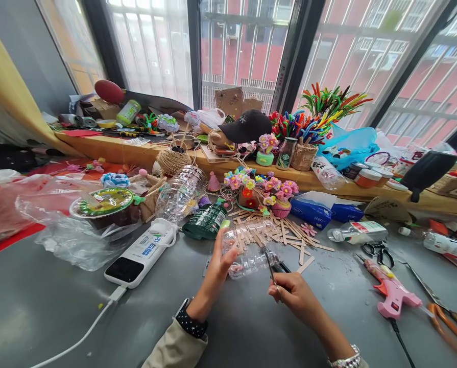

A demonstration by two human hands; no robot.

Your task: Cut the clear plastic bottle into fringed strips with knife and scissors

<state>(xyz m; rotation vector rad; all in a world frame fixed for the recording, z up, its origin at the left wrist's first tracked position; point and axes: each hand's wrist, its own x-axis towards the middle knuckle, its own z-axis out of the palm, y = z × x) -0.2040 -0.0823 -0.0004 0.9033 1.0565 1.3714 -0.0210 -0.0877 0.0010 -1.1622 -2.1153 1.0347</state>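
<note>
My left hand [219,261] is closed on the left side of a clear, ridged plastic bottle piece [246,267], held a little above the grey table. In my right hand [292,292] is a pair of scissors [269,265], gripped at the handles. Their blades point up and away from me and meet the right part of the plastic; whether they are parted is unclear. Wooden craft sticks [285,232] lie loose behind the bottle piece, and some show through it. Something dark lies beside the blades, partly hidden by my right hand.
To the right lie a pink glue gun [392,291], small black pliers [379,254] and large orange-handled scissors [442,312]. A white power bank [142,255] with a cable lies left. Behind are a green bottle piece [203,222], flower crafts [251,184] and a crowded wooden ledge [213,168].
</note>
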